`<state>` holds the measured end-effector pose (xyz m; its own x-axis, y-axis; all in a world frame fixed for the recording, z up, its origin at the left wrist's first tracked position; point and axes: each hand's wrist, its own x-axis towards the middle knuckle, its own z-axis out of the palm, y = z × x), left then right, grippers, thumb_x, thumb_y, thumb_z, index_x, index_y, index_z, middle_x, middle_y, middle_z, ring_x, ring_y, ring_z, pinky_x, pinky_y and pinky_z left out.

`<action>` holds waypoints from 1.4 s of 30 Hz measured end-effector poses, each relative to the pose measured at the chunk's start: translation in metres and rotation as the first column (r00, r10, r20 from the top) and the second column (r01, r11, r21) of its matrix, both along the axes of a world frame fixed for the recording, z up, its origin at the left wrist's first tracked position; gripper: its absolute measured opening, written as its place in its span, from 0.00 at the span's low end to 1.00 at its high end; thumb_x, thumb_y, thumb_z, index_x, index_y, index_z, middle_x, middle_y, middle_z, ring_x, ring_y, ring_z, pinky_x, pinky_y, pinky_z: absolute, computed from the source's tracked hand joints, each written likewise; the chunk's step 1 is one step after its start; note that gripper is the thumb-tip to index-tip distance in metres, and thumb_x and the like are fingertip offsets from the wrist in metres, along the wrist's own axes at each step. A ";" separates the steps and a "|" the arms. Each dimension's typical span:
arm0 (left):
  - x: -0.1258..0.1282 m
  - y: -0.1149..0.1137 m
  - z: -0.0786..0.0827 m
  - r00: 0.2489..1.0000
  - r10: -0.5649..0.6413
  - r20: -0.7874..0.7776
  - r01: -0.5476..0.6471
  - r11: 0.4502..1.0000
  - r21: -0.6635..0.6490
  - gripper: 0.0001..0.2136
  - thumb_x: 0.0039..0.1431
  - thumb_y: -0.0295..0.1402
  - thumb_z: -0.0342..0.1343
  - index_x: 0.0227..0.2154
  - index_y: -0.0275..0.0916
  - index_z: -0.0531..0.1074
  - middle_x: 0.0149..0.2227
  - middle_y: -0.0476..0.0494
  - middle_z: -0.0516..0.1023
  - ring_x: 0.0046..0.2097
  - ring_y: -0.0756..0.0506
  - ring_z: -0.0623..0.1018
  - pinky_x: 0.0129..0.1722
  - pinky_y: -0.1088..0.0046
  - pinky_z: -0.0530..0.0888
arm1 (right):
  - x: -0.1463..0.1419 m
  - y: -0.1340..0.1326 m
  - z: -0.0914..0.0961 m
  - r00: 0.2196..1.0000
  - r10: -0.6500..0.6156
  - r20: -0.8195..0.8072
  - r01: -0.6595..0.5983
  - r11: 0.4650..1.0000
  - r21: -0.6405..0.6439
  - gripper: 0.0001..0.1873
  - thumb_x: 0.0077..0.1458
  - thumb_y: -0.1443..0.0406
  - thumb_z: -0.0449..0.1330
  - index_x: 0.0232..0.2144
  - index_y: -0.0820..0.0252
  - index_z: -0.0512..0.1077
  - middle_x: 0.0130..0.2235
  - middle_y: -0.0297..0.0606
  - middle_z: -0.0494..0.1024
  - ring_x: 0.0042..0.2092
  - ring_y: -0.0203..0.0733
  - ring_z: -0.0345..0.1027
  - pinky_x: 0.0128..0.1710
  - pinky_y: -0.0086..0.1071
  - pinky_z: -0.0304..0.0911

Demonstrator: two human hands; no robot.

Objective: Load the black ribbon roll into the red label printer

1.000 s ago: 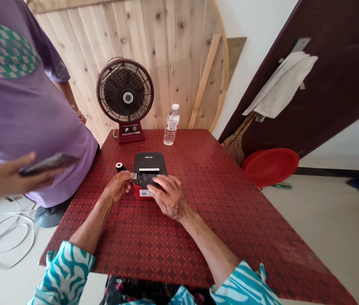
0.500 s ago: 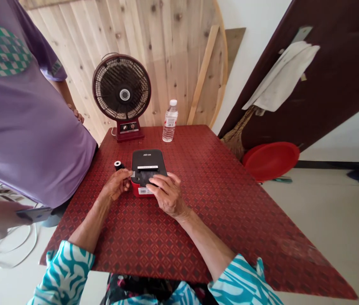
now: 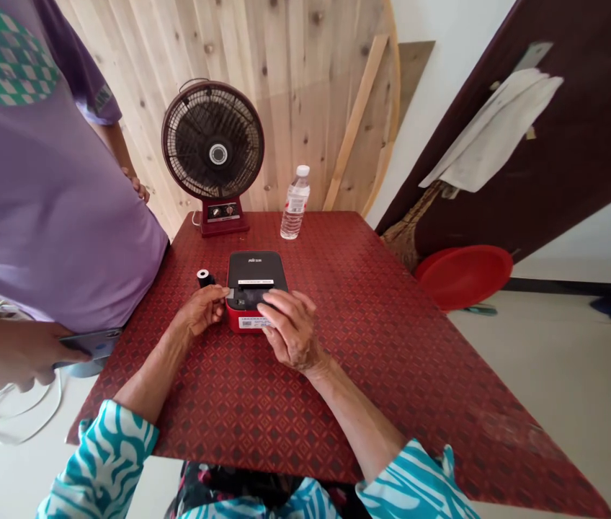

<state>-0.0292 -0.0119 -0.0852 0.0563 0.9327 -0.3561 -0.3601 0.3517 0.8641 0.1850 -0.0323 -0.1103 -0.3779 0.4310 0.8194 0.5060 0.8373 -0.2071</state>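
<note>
A small black-and-red receipt printer (image 3: 255, 263) lies on the table, with a white strip across its top slot and a printed label on its red front. At its left edge, my left hand (image 3: 202, 308) has thumb and forefinger at a small grey tab, the other fingers curled in. My right hand (image 3: 293, 328) is at the printer's front right corner, fingers loosely bent and apart, the tips over the dark front panel. Whether those fingertips touch it I cannot tell. Beside the printer stands a small roll (image 3: 204, 277) with a white end and dark side.
Toward the back of the red patterned table (image 3: 392, 346) are a fan (image 3: 213, 148) and a water bottle (image 3: 295, 205). On the left stands a person in a purple shirt (image 3: 68, 209), holding a phone (image 3: 92, 343). A red basin (image 3: 462, 274) and a broom (image 3: 403, 241) are at right.
My right hand has lifted slightly off the printer's front and shifted a little right. My left hand stays at the grey tab. The person's hand with the phone has moved in toward the table.
</note>
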 end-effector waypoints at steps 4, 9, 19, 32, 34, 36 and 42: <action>0.000 0.001 -0.003 1.000 -0.004 -0.025 0.005 1.000 0.019 0.14 0.39 0.31 0.65 0.24 0.36 0.63 0.19 0.56 0.68 0.14 0.57 0.66 0.11 0.84 0.59 | 0.007 0.007 0.003 0.972 -0.081 -0.222 0.064 0.995 -0.081 0.20 0.59 0.62 0.48 0.53 0.50 0.63 0.51 0.41 0.71 0.55 0.48 0.63 0.55 0.48 0.55; 0.004 -0.001 -0.003 0.995 0.051 -0.090 -0.046 0.997 0.055 0.15 0.38 0.32 0.64 0.26 0.38 0.62 0.18 0.56 0.70 0.14 0.55 0.67 0.11 0.83 0.61 | 0.012 0.021 -0.008 0.823 -0.232 -0.518 0.044 0.936 -0.349 0.18 0.61 0.60 0.45 0.50 0.53 0.66 0.51 0.42 0.71 0.55 0.46 0.63 0.56 0.47 0.56; 0.005 -0.007 0.008 0.945 0.154 -0.287 -0.075 0.960 0.270 0.17 0.40 0.40 0.63 0.26 0.40 0.61 0.14 0.59 0.65 0.13 0.56 0.62 0.12 0.83 0.57 | 0.009 0.053 -0.060 0.642 -0.381 -0.665 -0.214 0.744 -0.633 0.19 0.56 0.55 0.50 0.45 0.56 0.70 0.49 0.42 0.75 0.50 0.44 0.68 0.54 0.45 0.60; 0.021 0.045 0.059 -0.046 0.138 -0.989 0.448 0.888 0.103 0.12 0.53 0.36 0.56 0.38 0.38 0.77 0.36 0.40 0.80 0.39 0.41 0.78 0.35 0.70 0.69 | 0.007 0.053 -0.055 0.738 -0.323 -0.592 -0.175 0.756 -0.630 0.18 0.55 0.58 0.49 0.42 0.58 0.72 0.46 0.43 0.76 0.49 0.45 0.69 0.53 0.43 0.62; 0.029 0.047 0.057 -0.083 0.140 -0.987 0.470 0.878 0.085 0.11 0.53 0.36 0.56 0.38 0.38 0.77 0.37 0.41 0.80 0.39 0.42 0.78 0.35 0.72 0.69 | 0.007 0.054 -0.055 0.748 -0.312 -0.586 -0.172 0.762 -0.625 0.17 0.55 0.58 0.49 0.42 0.58 0.72 0.45 0.43 0.76 0.49 0.45 0.69 0.53 0.43 0.62; 0.035 0.050 0.057 -0.124 0.144 -0.982 0.559 0.827 0.051 0.10 0.54 0.34 0.56 0.38 0.39 0.77 0.37 0.43 0.80 0.39 0.44 0.78 0.35 0.73 0.70 | 0.007 0.055 -0.056 0.754 -0.301 -0.584 -0.175 0.765 -0.620 0.17 0.55 0.59 0.49 0.41 0.57 0.72 0.45 0.43 0.76 0.49 0.45 0.69 0.52 0.43 0.62; 0.054 0.061 0.066 -0.467 0.118 -0.876 0.664 0.701 -0.260 0.14 0.52 0.33 0.58 0.44 0.43 0.74 0.44 0.41 0.78 0.46 0.41 0.77 0.41 0.71 0.72 | 0.006 0.057 -0.061 0.766 -0.268 -0.584 -0.180 0.783 -0.596 0.15 0.56 0.61 0.49 0.41 0.55 0.72 0.44 0.40 0.76 0.48 0.44 0.69 0.52 0.42 0.63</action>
<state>0.0243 0.0491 -0.0196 0.3851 0.9110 -0.1474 0.9062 -0.4035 -0.1263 0.1907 0.0251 -0.1717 0.1380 0.8990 0.4157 0.1094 0.4033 -0.9085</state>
